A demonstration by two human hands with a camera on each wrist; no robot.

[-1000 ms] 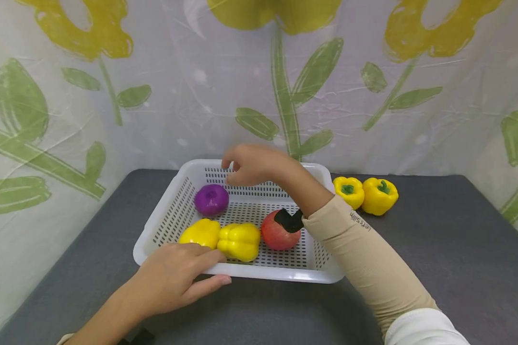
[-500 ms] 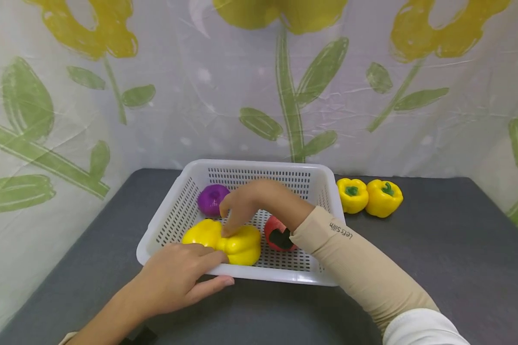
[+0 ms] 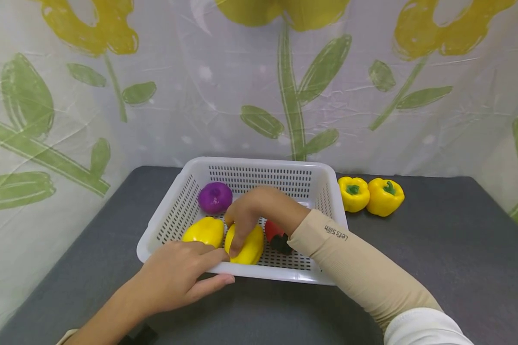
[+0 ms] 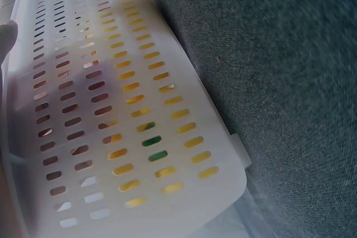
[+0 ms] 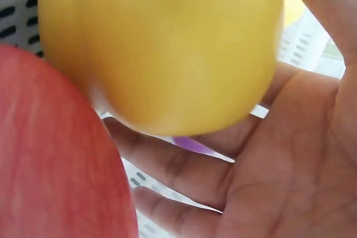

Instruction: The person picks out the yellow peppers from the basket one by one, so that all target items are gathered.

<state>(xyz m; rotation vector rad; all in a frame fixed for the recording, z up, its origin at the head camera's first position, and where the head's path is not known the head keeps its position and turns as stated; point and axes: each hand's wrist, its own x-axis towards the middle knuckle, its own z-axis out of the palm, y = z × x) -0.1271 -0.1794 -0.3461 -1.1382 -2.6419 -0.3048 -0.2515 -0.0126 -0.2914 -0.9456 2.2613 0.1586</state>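
In the head view, my right hand (image 3: 251, 211) reaches into the white plastic basket (image 3: 280, 273) and grips a yellow bell pepper (image 3: 252, 247), its fingers around the top and sides. The right wrist view shows the same pepper (image 5: 173, 54) against my fingers, beside a red, streaked apple (image 5: 50, 154). My left hand (image 3: 179, 268) holds the basket's near rim, its thumb outside and its fingers over the edge. Next to those fingers lies another yellow bell pepper (image 3: 204, 230). A purple onion (image 3: 215, 197) sits farther back in the basket. My right wrist partly hides the apple.
Two yellow bell peppers with green stems, one (image 3: 354, 194) touching the other (image 3: 385, 197), stand right of the basket on the dark grey table (image 3: 436, 249). A flower-printed curtain (image 3: 190, 105) hangs behind the table.
My right hand has come down from the basket's back, past the onion, onto the near yellow bell pepper and gripped it. That pepper has turned, parting from its neighbour. The left hand stays put.
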